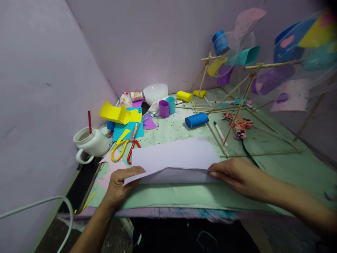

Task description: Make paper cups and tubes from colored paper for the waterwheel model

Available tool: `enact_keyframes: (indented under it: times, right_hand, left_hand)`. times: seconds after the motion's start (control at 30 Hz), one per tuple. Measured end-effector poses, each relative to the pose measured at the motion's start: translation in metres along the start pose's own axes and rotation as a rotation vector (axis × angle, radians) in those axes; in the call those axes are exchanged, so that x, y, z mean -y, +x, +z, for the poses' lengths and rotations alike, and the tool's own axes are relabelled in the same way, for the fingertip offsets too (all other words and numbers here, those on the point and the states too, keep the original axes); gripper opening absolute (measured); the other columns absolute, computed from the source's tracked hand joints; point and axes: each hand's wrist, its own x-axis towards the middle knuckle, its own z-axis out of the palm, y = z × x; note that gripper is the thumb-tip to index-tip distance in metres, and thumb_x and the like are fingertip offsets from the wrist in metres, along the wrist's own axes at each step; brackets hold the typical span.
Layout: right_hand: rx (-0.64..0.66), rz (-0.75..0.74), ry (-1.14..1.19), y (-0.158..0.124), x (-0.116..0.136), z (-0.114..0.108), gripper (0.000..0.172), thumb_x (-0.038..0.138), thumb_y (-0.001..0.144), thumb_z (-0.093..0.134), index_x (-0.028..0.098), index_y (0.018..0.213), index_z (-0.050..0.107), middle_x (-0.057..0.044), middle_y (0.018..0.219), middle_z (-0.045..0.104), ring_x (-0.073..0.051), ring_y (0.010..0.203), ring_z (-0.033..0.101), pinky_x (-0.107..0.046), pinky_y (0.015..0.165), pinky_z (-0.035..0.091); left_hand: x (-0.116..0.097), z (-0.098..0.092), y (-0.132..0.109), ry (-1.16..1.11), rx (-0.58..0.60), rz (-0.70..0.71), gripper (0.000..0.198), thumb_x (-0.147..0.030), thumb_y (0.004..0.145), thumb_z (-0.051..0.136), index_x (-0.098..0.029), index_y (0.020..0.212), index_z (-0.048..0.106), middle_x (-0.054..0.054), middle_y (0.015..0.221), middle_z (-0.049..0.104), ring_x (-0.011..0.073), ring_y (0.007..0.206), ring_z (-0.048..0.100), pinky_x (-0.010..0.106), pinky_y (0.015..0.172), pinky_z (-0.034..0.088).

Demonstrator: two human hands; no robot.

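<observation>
A sheet of pale lilac-white paper lies near the table's front, its near edge bent up along a fold. My left hand pinches the left end of that edge between thumb and fingers. At the other end, my right hand grips the paper's right corner the same way. Just beyond the left hand, scissors with yellow handles lie beside red-handled scissors, partly covered by the paper. A blue paper tube rests behind the sheet.
At left stand a white mug-like pot and a dark phone-like slab. Yellow paper lies on blue sheets. A stick frame carrying a wheel of coloured paper cups occupies the right. Purple tube and white bowl sit behind.
</observation>
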Motion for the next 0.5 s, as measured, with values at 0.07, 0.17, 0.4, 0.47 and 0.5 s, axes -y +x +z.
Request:
enact_keyframes:
  times: [0.07, 0.17, 0.4, 0.47, 0.5]
  right_hand:
    - [-0.002, -0.012, 0.007, -0.001, -0.001, 0.0, 0.029, 0.03, 0.088, 0.041, 0.021, 0.07, 0.061, -0.001, 0.058, 0.057, -0.014, 0.053, 0.049, -0.026, 0.053, 0.028]
    - [-0.049, 0.015, 0.046, 0.0, -0.001, -0.001, 0.029, 0.031, 0.085, 0.044, 0.021, 0.066, 0.063, 0.0, 0.053, 0.055, -0.013, 0.05, 0.046, -0.025, 0.051, 0.027]
    - [-0.148, 0.154, 0.175, 0.002, 0.004, -0.002, 0.029, 0.034, 0.079, 0.049, 0.02, 0.06, 0.065, 0.001, 0.047, 0.051, -0.011, 0.046, 0.041, -0.024, 0.048, 0.026]
    - [-0.177, 0.173, 0.218, 0.003, 0.005, 0.0, 0.028, 0.035, 0.077, 0.051, 0.02, 0.06, 0.067, 0.001, 0.047, 0.052, -0.011, 0.046, 0.041, -0.024, 0.048, 0.027]
    - [-0.187, 0.18, 0.232, 0.003, 0.005, 0.001, 0.028, 0.036, 0.077, 0.051, 0.02, 0.06, 0.068, 0.001, 0.047, 0.052, -0.011, 0.047, 0.041, -0.024, 0.048, 0.027]
  left_hand:
    - [0.0, 0.0, -0.001, -0.004, 0.012, 0.014, 0.02, -0.04, 0.066, 0.068, -0.024, 0.075, 0.075, 0.008, 0.079, 0.074, 0.0269, 0.076, 0.069, 0.039, 0.074, 0.055]
    - [0.001, 0.0, -0.002, 0.0, -0.009, -0.019, 0.023, -0.04, 0.061, 0.071, -0.022, 0.074, 0.075, 0.009, 0.08, 0.074, 0.0288, 0.075, 0.069, 0.04, 0.072, 0.055]
    - [0.015, 0.0, -0.004, -0.026, -0.125, -0.12, 0.032, -0.04, 0.06, 0.07, -0.017, 0.081, 0.073, 0.008, 0.083, 0.073, 0.0278, 0.075, 0.067, 0.035, 0.065, 0.054]
    - [0.013, 0.001, -0.003, -0.037, -0.18, -0.086, 0.033, -0.038, 0.062, 0.07, -0.017, 0.088, 0.071, 0.008, 0.091, 0.072, 0.0267, 0.083, 0.065, 0.033, 0.069, 0.053]
    - [0.012, 0.002, -0.002, -0.047, -0.228, -0.053, 0.033, -0.036, 0.064, 0.07, -0.018, 0.091, 0.069, 0.008, 0.095, 0.071, 0.0254, 0.086, 0.064, 0.032, 0.072, 0.053]
